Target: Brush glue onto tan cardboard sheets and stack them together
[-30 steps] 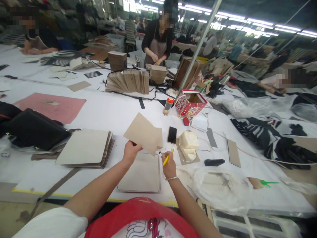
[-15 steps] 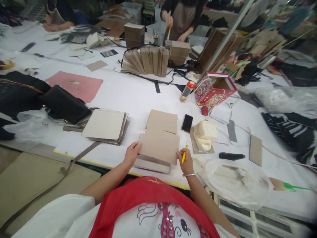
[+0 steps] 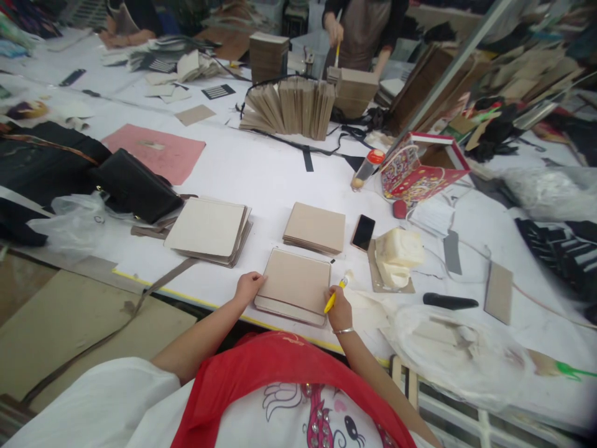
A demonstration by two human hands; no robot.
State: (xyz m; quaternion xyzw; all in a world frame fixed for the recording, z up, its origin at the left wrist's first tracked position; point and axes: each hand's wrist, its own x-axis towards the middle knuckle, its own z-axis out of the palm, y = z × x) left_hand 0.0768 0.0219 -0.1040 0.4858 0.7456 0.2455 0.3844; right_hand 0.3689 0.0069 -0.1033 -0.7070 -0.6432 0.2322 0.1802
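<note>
A tan cardboard sheet [image 3: 295, 275] lies over a slightly larger, round-cornered panel [image 3: 290, 312], whose near strip shows below it. At the sheet's left edge, my left hand [image 3: 247, 289] pinches it between thumb and fingers. My right hand [image 3: 340, 310] is closed round a yellow-handled brush [image 3: 331, 302], bristles pointing away from me, while its fingertips touch the sheet's right edge. Just beyond lies a stack of similar tan sheets [image 3: 314, 225]. To the left sits a pile of pale round-cornered panels [image 3: 205, 228].
A phone [image 3: 363, 232] and a cut-open whitish container [image 3: 399, 255] stand to the right, near a black-handled tool [image 3: 449, 301] and a plastic-covered tray [image 3: 448, 339]. Farther back are a red paper bag [image 3: 426, 171], fanned boards [image 3: 289, 107] and a co-worker's hand [image 3: 334, 31] with a brush.
The tan sheet has come down from a raised, tilted position to lie on the panel. Both hands have lowered with it, and the view has shifted slightly left.
</note>
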